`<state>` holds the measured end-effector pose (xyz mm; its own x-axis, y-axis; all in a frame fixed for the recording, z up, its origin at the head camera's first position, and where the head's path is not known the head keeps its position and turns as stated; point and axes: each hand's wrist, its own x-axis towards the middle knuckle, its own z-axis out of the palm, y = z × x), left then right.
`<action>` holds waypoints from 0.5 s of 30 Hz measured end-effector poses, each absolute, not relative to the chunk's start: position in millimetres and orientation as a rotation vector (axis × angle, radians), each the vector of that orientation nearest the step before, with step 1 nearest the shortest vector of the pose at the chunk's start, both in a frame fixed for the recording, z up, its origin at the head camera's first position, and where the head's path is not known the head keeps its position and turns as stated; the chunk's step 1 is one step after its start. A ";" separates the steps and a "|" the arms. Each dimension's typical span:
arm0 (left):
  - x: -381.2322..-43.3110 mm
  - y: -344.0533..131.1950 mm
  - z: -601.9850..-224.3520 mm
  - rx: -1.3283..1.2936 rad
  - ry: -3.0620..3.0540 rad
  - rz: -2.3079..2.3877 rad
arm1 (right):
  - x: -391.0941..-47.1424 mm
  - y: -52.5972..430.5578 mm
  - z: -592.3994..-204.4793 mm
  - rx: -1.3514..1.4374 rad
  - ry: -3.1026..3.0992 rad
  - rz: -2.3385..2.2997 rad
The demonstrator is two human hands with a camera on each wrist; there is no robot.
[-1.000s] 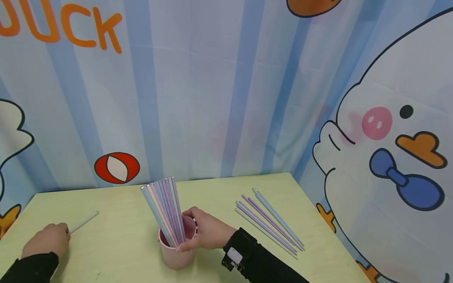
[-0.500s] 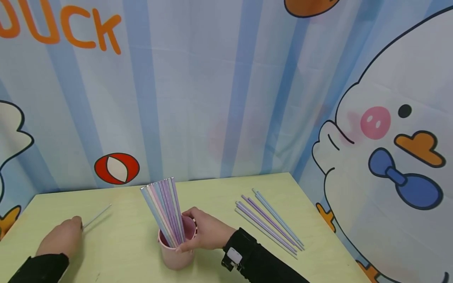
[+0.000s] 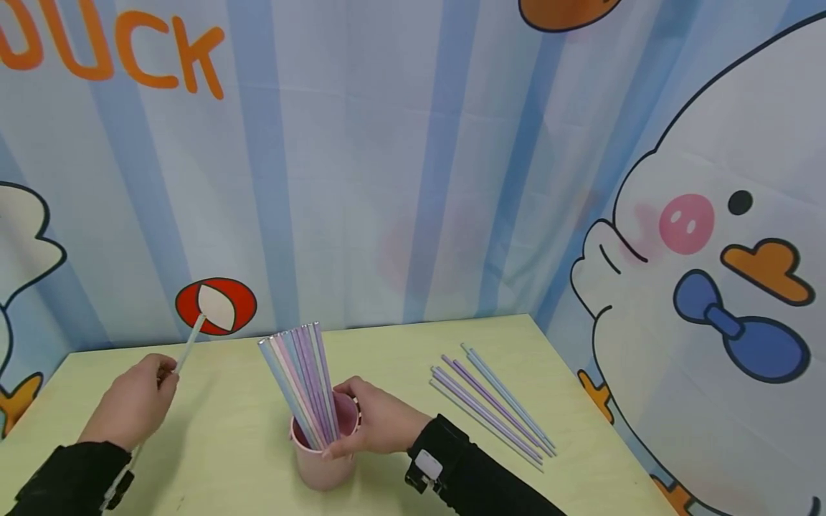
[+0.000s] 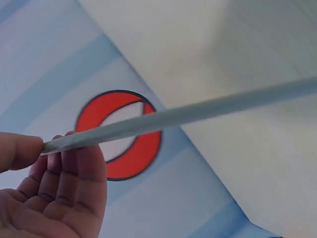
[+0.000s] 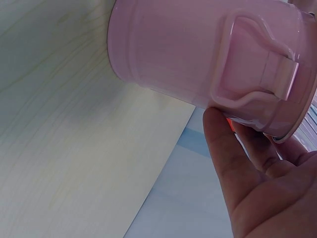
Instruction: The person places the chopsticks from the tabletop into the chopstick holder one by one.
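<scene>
In the head view my left hand (image 3: 132,401) is raised above the left side of the table, pinching a pale grey-green straw (image 3: 191,342) between thumb and fingers. The left wrist view has that straw (image 4: 198,113) running slantwise, one end at the thumb and fingertips. My right hand (image 3: 381,419) holds the rim of a small pink metal bucket (image 3: 325,471) standing on the table. Its side handle (image 5: 218,74) appears in the right wrist view, fingers against the wall. A bundle of blue, pink and purple straws (image 3: 303,383) leans to the left inside the bucket.
Several loose purple and blue straws (image 3: 487,408) lie slantwise on the pale wooden table (image 3: 400,351), right of the bucket. Behind the table hangs a blue striped cloth (image 3: 361,179) printed with ducks and a red ball (image 3: 241,304).
My left hand has moved right and risen from the table with the straw, which now points more steeply upward. The right hand and bucket have stayed in place.
</scene>
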<state>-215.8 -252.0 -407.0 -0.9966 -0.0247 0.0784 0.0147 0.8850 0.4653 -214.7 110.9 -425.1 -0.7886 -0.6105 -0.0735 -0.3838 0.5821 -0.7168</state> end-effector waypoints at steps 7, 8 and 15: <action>-204.9 -227.1 -384.1 -0.009 -2.875 -0.903 | -214.2 110.1 -424.6 -0.809 2.512 -1.019; -203.2 -223.4 -380.7 -0.017 -2.861 -0.924 | -214.1 110.1 -424.5 -0.809 2.512 -1.021; -191.3 -197.4 -357.1 -0.131 -2.700 -1.020 | -214.6 110.2 -426.4 -0.829 2.521 -1.022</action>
